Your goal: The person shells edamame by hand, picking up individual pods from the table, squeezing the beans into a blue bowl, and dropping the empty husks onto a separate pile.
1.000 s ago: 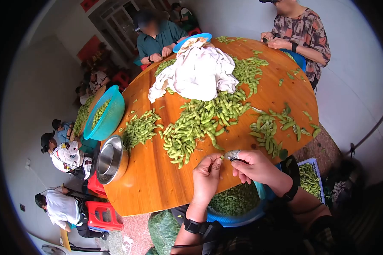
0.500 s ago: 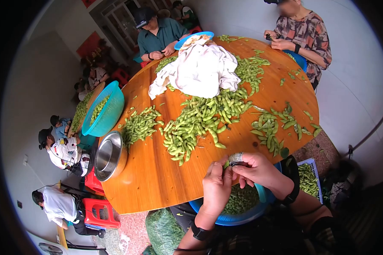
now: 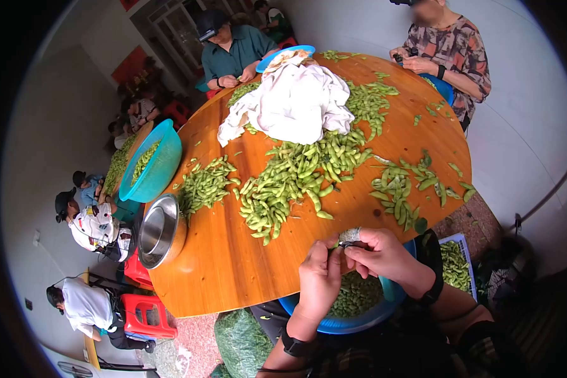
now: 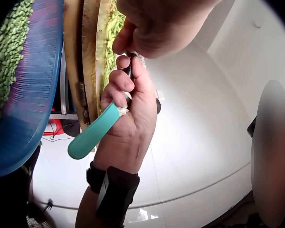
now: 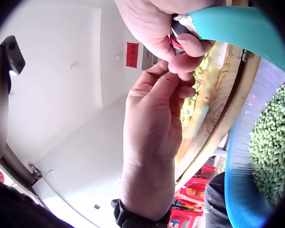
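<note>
At the table's near edge, the left hand (image 3: 319, 277) pinches a small green pod (image 3: 336, 245), mostly hidden by fingers. Fingertips of both hands meet there. The right hand (image 3: 384, 257), with a grey wrap on one finger, grips a tool with a teal handle (image 3: 386, 286); in the left wrist view the handle (image 4: 94, 134) sticks out below the palm of the right hand (image 4: 133, 104). A dark part of the tool shows between its fingers. In the right wrist view the left hand (image 5: 154, 114) has thumb and fingers together. Shelled beans (image 3: 353, 299) lie in a blue basin (image 3: 340, 326) below.
Green pods (image 3: 296, 173) lie in heaps on the wooden table (image 3: 233, 277) around a white cloth (image 3: 296, 104). Metal bowls (image 3: 160, 232) and a teal basin (image 3: 160, 160) stand left. Two people sit across the table. A crate of pods (image 3: 455, 264) is at right.
Over the last second the left hand has moved right and up to the right hand, and their fingertips meet at the pod. In the last half second both hands have barely shifted.
</note>
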Demonstrator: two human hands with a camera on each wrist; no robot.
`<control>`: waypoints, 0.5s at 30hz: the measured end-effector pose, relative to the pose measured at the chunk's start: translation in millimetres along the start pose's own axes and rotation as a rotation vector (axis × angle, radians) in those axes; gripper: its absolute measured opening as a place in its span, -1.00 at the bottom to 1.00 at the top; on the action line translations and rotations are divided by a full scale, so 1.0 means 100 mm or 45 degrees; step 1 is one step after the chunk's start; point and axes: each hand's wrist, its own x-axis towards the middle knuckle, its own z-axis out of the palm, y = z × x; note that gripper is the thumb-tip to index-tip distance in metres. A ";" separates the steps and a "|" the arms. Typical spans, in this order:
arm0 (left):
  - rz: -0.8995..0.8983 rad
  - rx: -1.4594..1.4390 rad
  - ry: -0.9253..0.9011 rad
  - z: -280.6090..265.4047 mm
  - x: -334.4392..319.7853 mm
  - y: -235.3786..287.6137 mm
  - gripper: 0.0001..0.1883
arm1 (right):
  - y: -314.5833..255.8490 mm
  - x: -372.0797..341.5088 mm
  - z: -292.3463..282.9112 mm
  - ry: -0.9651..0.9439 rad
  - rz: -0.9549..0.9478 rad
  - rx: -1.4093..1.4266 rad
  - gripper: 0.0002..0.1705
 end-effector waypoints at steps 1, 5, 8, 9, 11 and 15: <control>0.000 -0.001 -0.001 -0.01 0.00 0.02 -0.80 | 0.00 0.00 0.01 0.014 0.008 0.023 -0.84; -0.163 -0.460 -0.121 -0.11 0.03 0.03 -0.80 | 0.00 0.00 -0.01 0.051 0.057 0.057 -0.86; -0.268 -0.651 -0.142 -0.11 0.08 0.02 -0.77 | -0.04 0.01 -0.02 0.057 0.102 0.047 -0.86; -0.349 -0.818 -0.144 -0.11 0.11 0.03 -0.74 | -0.04 0.02 -0.02 0.052 0.099 0.044 -0.86; -0.462 -0.974 -0.131 -0.11 0.15 0.07 -0.74 | -0.03 0.02 -0.03 0.070 0.018 -0.043 -0.84; -0.540 -1.055 -0.208 -0.07 0.15 -0.02 -0.76 | -0.10 -0.03 0.07 0.196 -0.132 -0.301 -0.81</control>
